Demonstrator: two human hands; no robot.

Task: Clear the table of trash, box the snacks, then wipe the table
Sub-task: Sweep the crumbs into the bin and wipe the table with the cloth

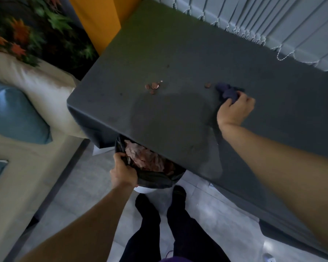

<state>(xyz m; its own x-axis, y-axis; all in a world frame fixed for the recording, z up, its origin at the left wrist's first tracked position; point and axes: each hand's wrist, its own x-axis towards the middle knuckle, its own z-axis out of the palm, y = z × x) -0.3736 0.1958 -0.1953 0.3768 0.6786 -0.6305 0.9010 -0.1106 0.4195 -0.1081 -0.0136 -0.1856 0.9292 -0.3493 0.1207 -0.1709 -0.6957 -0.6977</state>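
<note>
One dark blue cloth (229, 92) lies bunched on the worktop (178, 50); the right hand (235, 110) has its grip curled round it. One brown crumb (208, 85) sits just beside the cloth. A cluster (153, 86) of about five more lies further left, too blurred to count surely. One bin (146, 190), holding crumpled paper (146, 159), stands half under the worktop's near edge; the left hand (122, 173) has its grip clenched on the black liner (153, 177). The worktop is dark grey. Around it are a tiled floor (83, 195), a beige sofa (36, 87), two blue cushions (13, 114), grey blinds (273, 19) and one plant (27, 25).

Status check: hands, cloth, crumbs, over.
Right hand grips cloth on table. Left hand holds bin bag rim below table edge. Crumbs left of cloth, nothing between.
</note>
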